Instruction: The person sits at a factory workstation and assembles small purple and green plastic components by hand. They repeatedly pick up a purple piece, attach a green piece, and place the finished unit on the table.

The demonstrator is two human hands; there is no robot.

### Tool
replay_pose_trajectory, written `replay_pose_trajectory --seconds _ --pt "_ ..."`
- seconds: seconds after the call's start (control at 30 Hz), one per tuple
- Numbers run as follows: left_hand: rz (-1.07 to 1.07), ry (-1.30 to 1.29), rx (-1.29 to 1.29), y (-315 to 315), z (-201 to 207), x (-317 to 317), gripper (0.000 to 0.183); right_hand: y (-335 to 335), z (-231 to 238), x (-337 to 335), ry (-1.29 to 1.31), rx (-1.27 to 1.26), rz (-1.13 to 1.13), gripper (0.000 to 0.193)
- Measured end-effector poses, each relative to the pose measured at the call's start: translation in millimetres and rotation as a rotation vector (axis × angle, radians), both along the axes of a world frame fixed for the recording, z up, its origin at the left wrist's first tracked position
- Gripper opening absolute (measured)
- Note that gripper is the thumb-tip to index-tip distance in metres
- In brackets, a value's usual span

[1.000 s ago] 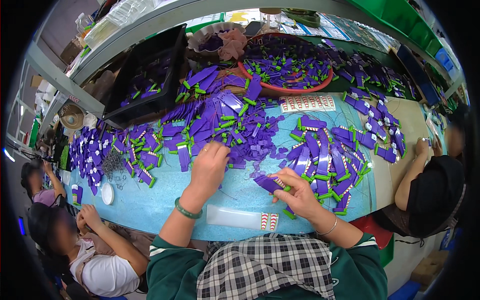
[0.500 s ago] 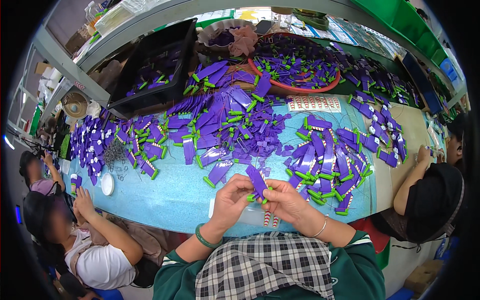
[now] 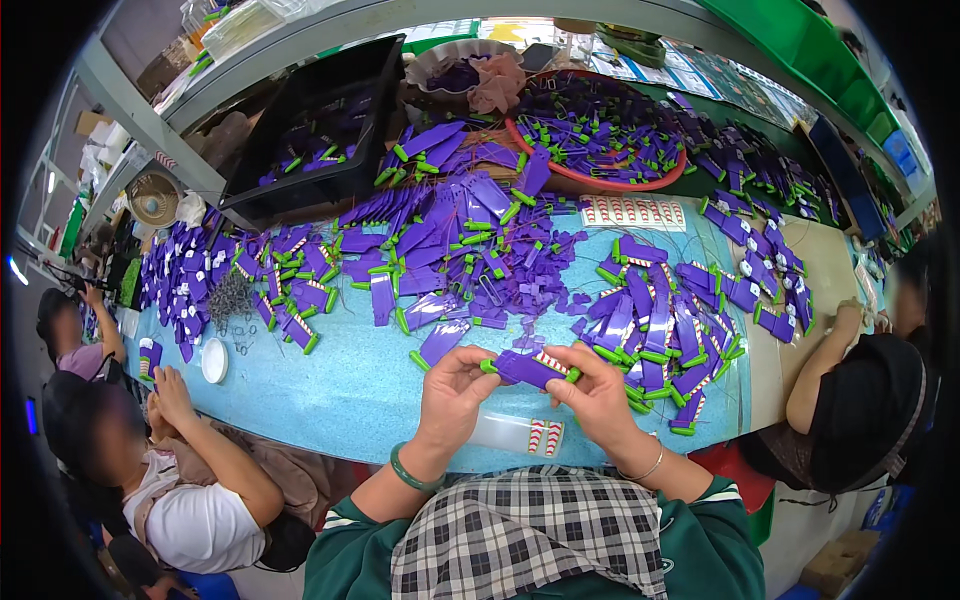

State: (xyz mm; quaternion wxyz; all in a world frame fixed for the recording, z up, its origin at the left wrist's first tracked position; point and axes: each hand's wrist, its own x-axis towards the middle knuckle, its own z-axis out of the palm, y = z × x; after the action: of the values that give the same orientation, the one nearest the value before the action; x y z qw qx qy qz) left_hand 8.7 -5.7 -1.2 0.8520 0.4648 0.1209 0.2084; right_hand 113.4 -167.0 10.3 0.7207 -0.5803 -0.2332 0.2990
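Observation:
Between my two hands is a flat purple plastic piece (image 3: 525, 369) with green ends and a red-and-white striped strip along its far edge. My left hand (image 3: 452, 398) pinches the green part at its left end. My right hand (image 3: 596, 396) is closed on the right end, thumb below and fingers above. Under my hands, at the table's near edge, lies a pale backing sheet (image 3: 505, 433) with red-and-white striped stickers (image 3: 545, 438) left at its right side. Just right of my right hand is a pile of striped purple-and-green pieces (image 3: 655, 325).
A large heap of purple parts (image 3: 440, 250) covers the middle of the blue table (image 3: 370, 385). Behind stand a black crate (image 3: 315, 130) and a red-rimmed basket (image 3: 600, 182). A sticker sheet (image 3: 632, 212) lies beyond. Co-workers sit left (image 3: 200, 500) and right (image 3: 860, 400).
The purple piece has turned from steeply slanted to nearly level, and its striped edge now shows. My hands have moved apart to its two ends, uncovering the backing sheet's stickers.

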Motion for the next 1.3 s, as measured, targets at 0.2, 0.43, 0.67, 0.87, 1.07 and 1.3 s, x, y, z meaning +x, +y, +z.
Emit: replay_pose_trajectory --seconds 0.2,0.43,0.67,0.87,1.07,1.3 --pt "-0.039 0.01 0.069 4.7 -7.4 -1.6 0.019 -6.3 4.5 2.7 -0.816 -0.204 -0.077 0.041" --pt "-0.202 0.23 0.084 6.5 -5.3 -10.4 0.018 -20.0 29.2 30.8 -0.698 -0.359 0.282 0.044" --pt "-0.269 0.277 -0.117 2.5 -7.7 -15.9 0.014 -19.1 38.9 47.2 -0.632 -0.426 0.489 0.041" --pt "-0.434 0.466 0.371 -8.1 5.0 -16.6 0.014 -8.2 26.6 38.8 -0.692 -0.504 0.682 0.041" --pt "-0.246 0.296 0.118 -7.7 -3.3 -7.7 0.016 2.8 -6.1 11.7 0.092 -0.111 0.269 0.058" --pt "-0.286 0.158 0.507 9.7 21.2 -6.1 0.013 -2.3 3.4 37.7 -0.43 -0.028 0.397 0.044"
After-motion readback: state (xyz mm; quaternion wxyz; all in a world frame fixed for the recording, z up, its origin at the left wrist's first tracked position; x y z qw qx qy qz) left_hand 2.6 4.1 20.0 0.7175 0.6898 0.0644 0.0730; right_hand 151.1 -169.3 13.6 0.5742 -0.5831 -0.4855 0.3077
